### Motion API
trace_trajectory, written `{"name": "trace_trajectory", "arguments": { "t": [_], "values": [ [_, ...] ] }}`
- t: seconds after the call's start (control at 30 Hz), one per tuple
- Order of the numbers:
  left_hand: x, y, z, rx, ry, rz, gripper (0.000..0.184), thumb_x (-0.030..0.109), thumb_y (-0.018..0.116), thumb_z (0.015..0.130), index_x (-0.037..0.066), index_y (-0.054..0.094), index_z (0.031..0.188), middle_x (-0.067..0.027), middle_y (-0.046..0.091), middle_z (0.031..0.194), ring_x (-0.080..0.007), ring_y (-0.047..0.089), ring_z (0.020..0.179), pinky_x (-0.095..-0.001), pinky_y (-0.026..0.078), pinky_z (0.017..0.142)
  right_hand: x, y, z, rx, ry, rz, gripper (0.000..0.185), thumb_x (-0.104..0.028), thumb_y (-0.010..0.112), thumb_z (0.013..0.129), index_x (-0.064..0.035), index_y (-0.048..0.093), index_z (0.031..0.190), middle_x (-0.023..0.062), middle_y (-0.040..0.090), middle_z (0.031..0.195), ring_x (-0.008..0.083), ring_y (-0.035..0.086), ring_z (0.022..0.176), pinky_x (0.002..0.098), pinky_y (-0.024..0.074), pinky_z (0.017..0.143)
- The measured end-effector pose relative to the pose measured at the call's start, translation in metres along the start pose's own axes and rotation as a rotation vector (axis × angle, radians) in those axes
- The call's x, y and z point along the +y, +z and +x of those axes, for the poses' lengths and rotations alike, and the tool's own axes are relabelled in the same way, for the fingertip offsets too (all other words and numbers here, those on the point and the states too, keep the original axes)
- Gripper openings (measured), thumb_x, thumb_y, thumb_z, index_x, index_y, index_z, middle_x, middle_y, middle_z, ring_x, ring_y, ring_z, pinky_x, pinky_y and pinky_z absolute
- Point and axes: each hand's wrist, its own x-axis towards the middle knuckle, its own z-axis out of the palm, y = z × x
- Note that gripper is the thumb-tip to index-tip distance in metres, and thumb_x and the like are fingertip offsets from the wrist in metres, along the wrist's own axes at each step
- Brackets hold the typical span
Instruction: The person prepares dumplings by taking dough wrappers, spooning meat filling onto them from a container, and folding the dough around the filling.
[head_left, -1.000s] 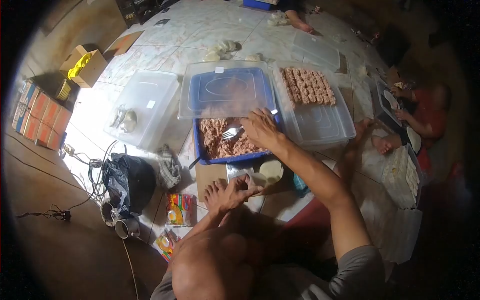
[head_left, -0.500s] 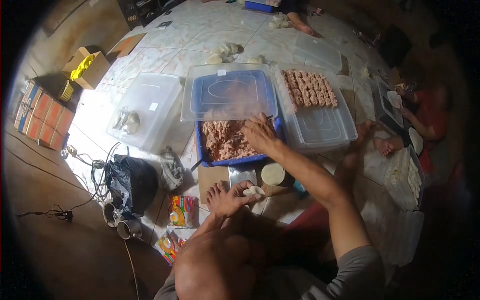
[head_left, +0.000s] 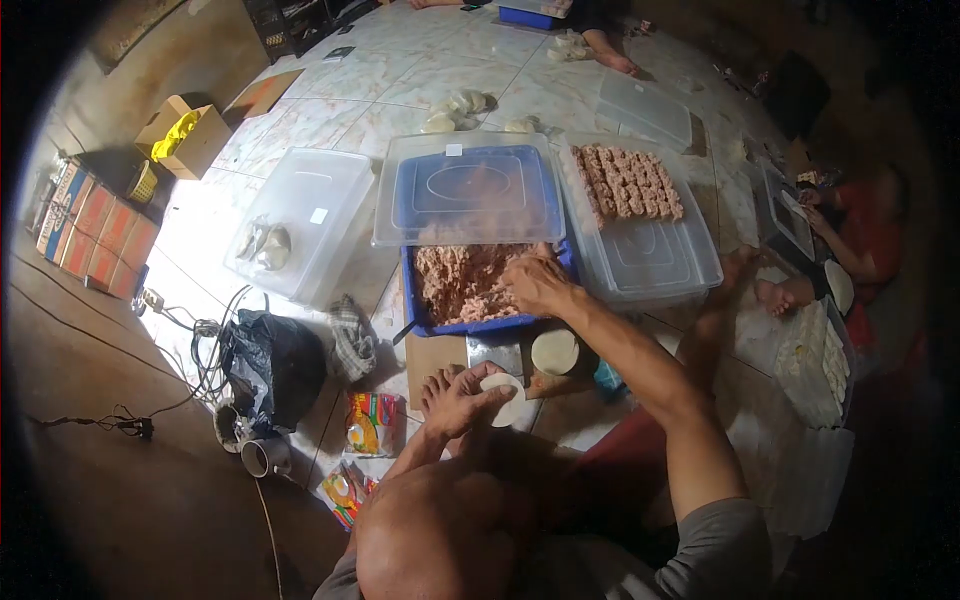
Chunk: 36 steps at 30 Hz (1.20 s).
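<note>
My left hand (head_left: 458, 402) pinches a pale round dough wrapper (head_left: 507, 408) by its edge, low in front of me beside my foot. The wrapper lies fairly flat and faces up. My right hand (head_left: 540, 286) is over the right side of a blue tub (head_left: 480, 328) with pinkish minced filling (head_left: 450, 280). Its fingers are curled down at the filling, and what they grip, if anything, is hidden. A clear lid (head_left: 470, 190) covers the tub's far part. Just below the tub sits a stack of round wrappers (head_left: 555, 352).
At the right, a clear box (head_left: 655, 260) bears rows of shaped meat pieces (head_left: 628, 182). Left stands another clear lidded box (head_left: 310, 215). A black plastic bag (head_left: 268, 360), a checked cloth (head_left: 350, 340) and noodle packets (head_left: 372, 425) lie left. Another person (head_left: 865, 230) works at far right.
The wrapper in my left hand was folded and curled; now it is spread out round. My right hand has moved lower, nearer the tub's front edge. The view has shifted slightly.
</note>
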Motion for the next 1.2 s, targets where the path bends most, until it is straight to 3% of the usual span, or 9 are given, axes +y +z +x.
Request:
{"name": "trace_trajectory", "arguments": {
  "t": [0.13, 0.27, 0.33, 0.37, 0.4, 0.6, 0.73, 0.97, 1.2],
  "values": [
    [0.028, 0.004, -0.005, -0.021, 0.022, -0.243, 0.036, 0.041, 0.065, 0.097, 0.009, 0.064, 0.116, -0.0006, 0.068, 0.083, -0.0118, 0.059, 0.098, -0.0384, 0.046, 0.088, -0.004, -0.008, -0.013, 0.003, -0.042, 0.202, 0.017, -0.016, 0.060, 0.080, -0.0031, 0.071, 0.083, 0.0177, 0.070, 0.087, 0.0341, 0.067, 0.083, 0.0446, 0.0494, 0.072],
    [0.040, 0.005, 0.000, -0.047, 0.050, -0.611, 0.036, 0.035, 0.056, 0.102, 0.007, 0.059, 0.124, -0.0052, 0.067, 0.106, -0.0145, 0.060, 0.104, -0.0363, 0.050, 0.090, -0.009, -0.050, -0.028, -0.196, 0.386, 0.486, 0.019, -0.019, 0.064, 0.086, -0.0017, 0.071, 0.087, 0.0125, 0.069, 0.077, 0.0269, 0.066, 0.074, 0.0447, 0.0495, 0.075],
    [0.034, 0.004, 0.016, -0.053, 0.067, -0.829, 0.039, 0.038, 0.052, 0.104, 0.007, 0.057, 0.128, -0.0074, 0.066, 0.114, -0.0175, 0.061, 0.107, -0.0396, 0.049, 0.097, 0.000, -0.046, -0.043, -0.025, 0.345, 0.786, 0.019, -0.018, 0.064, 0.089, 0.0001, 0.070, 0.088, 0.0117, 0.067, 0.076, 0.0208, 0.065, 0.072, 0.0372, 0.0494, 0.066],
    [0.004, -0.004, 0.042, 0.097, 0.237, -0.447, 0.052, 0.047, 0.046, 0.104, 0.004, 0.055, 0.132, -0.0104, 0.063, 0.122, -0.0213, 0.060, 0.113, -0.0410, 0.047, 0.101, -0.002, -0.049, -0.050, 0.055, 0.304, 0.809, 0.016, -0.014, 0.065, 0.091, 0.0006, 0.070, 0.092, 0.0045, 0.066, 0.076, 0.0122, 0.059, 0.074, 0.0333, 0.0480, 0.066],
    [0.046, -0.003, 0.030, 0.010, 0.188, -0.792, 0.067, 0.057, 0.040, 0.102, 0.001, 0.052, 0.136, -0.0125, 0.062, 0.128, -0.0244, 0.058, 0.118, -0.0421, 0.044, 0.105, -0.008, -0.043, -0.056, 0.212, 0.353, 0.908, 0.016, -0.013, 0.064, 0.091, 0.0011, 0.067, 0.097, 0.0052, 0.067, 0.082, 0.0114, 0.061, 0.077, 0.0326, 0.0498, 0.071],
    [0.127, -0.008, 0.041, -0.044, 0.290, -1.205, 0.089, 0.071, 0.034, 0.098, -0.005, 0.046, 0.142, -0.0176, 0.056, 0.139, -0.0309, 0.051, 0.131, -0.0448, 0.036, 0.113, -0.061, -0.026, -0.086, 0.709, 0.285, 0.469, 0.013, -0.006, 0.057, 0.094, -0.0014, 0.065, 0.103, 0.0176, 0.067, 0.095, 0.0373, 0.066, 0.091, 0.0418, 0.0522, 0.078],
    [0.155, 0.013, 0.036, -0.154, 0.383, -1.225, 0.094, 0.073, 0.032, 0.097, -0.007, 0.043, 0.144, -0.0212, 0.052, 0.143, -0.0337, 0.047, 0.136, -0.0469, 0.031, 0.118, -0.079, 0.009, -0.092, 0.766, 0.354, 0.229, 0.010, -0.002, 0.057, 0.092, -0.0026, 0.065, 0.099, 0.0176, 0.065, 0.097, 0.0371, 0.065, 0.090, 0.0433, 0.0516, 0.077],
    [0.154, 0.014, 0.038, -0.061, 0.411, -1.363, 0.092, 0.071, 0.040, 0.096, -0.006, 0.040, 0.146, -0.0237, 0.046, 0.149, -0.0357, 0.046, 0.138, -0.0465, 0.038, 0.114, -0.084, 0.017, -0.097, 0.834, 0.049, 0.102, 0.042, 0.004, 0.058, 0.089, 0.0015, 0.060, 0.131, 0.0166, 0.061, 0.120, 0.0356, 0.063, 0.103, 0.0413, 0.0526, 0.088],
    [0.123, -0.013, 0.040, 0.225, 0.533, -1.407, 0.085, 0.065, 0.039, 0.098, -0.007, 0.042, 0.142, -0.0256, 0.053, 0.139, -0.0363, 0.054, 0.127, -0.0484, 0.042, 0.110, -0.071, 0.006, -0.127, 0.689, 0.146, 0.363, 0.040, 0.004, 0.063, 0.082, 0.0024, 0.062, 0.122, 0.0189, 0.062, 0.104, 0.0367, 0.064, 0.093, 0.0414, 0.0526, 0.079]
  ]
}}
